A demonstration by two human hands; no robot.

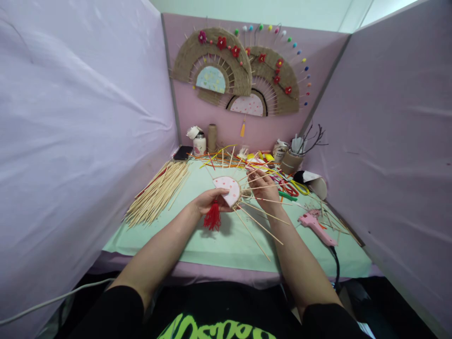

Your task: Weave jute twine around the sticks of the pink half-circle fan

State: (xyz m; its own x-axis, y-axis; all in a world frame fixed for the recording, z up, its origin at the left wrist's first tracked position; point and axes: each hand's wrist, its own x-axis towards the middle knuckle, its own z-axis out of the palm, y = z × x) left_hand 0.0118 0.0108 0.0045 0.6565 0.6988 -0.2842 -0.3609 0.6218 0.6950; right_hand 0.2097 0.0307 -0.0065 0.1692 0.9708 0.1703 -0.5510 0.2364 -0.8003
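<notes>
My left hand (207, 199) grips a handmade fan by its half-round white centre piece (229, 184), which has pink dots, the thumb lying on top. From the curved edge, thin wooden sticks (265, 230) spread out like rays. A red tassel (212, 217) hangs below the left hand. Among the sticks on the right side is my right hand (263, 187), its fingers bent and pinched together. What they pinch is too small to make out. Close to that palm a small coil of brown twine (247, 193) shows behind the sticks.
Loose wooden sticks (158, 193) lie in a pile at left. A pink glue gun (317, 228) rests at right, its cable off the front edge. Behind are a phone (183, 152), jar (199, 144), twine spool (212, 137) and twig pot (292, 161). Finished fans (215, 47) hang on the back panel.
</notes>
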